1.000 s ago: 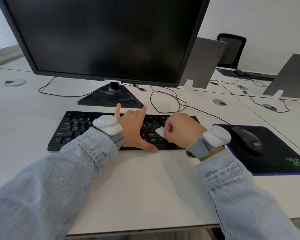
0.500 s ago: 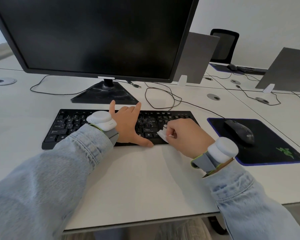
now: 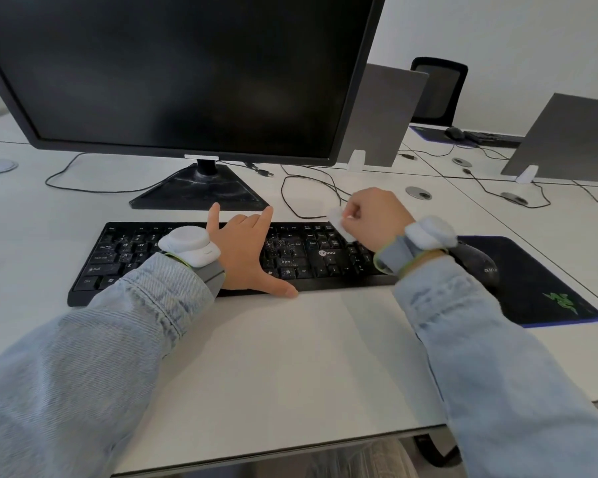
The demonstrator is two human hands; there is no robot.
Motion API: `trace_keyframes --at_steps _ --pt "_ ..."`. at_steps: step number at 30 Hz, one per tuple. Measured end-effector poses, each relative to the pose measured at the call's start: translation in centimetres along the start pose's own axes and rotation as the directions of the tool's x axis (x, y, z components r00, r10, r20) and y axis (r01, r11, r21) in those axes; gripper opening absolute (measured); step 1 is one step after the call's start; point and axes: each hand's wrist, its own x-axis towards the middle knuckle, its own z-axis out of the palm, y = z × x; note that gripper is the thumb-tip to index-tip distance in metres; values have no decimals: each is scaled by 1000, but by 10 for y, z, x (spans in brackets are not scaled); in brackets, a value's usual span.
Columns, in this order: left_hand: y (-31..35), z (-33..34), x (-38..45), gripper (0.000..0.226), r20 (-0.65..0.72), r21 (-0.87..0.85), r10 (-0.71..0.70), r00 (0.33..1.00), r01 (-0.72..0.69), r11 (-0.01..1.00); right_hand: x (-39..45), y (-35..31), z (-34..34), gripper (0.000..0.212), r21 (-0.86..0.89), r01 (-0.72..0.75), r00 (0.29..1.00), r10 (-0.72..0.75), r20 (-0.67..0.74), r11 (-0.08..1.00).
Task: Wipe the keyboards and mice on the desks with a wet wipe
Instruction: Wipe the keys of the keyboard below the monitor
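Head view, only 1 camera. Black keyboard (image 3: 201,260) lies flat on the white surface (image 3: 290,357), in front of the dark monitor (image 3: 173,70) and its stand.

Left hand (image 3: 246,257) rests on the middle of the keyboard: index and little finger stretched toward the monitor stand, the 2 between them bent down onto the keys, thumb out to the right along the keyboard's front edge. Fingers apart, holding nothing.

Right hand (image 3: 373,215) is over the keyboard's far right end, by the top row near the numpad. Its fingers are curled and clamped on a small white wet wipe (image 3: 340,224); the wipe sticks out to the left of the fist and hangs down at the keys. Can't tell if it's touching them.

Keys right of the left hand show whitish specks, smears or droplets, can't tell which.

Both forearms in light denim sleeves; each wrist carries a white puck-shaped device (image 3: 189,244) on a grey strap.

Black mouse (image 3: 477,262) sits on a dark mouse pad (image 3: 546,288) with a green logo, just right of the keyboard, partly hidden behind the right wrist. No hand on it.

Loose black cable (image 3: 301,198) loops behind the keyboard. Far right on the next surface: a 2nd keyboard (image 3: 491,138) and mouse (image 3: 454,132), small, near a black chair (image 3: 439,88). Grey dividers stand between the desks.
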Motion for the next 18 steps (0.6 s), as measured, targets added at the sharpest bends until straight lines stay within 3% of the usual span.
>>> trace_keyframes --at_steps 3,5,18 --pt "-1 1 1 144 2 2 4 1000 -4 1000 15 -9 15 14 -128 52 984 -29 178 990" --pt "-1 2 1 144 2 2 4 1000 -4 1000 14 -8 14 15 -129 75 974 -44 223 989" --pt "1 1 -2 145 13 -18 -5 1000 5 1000 -46 -2 -4 13 -101 42 968 -16 252 994"
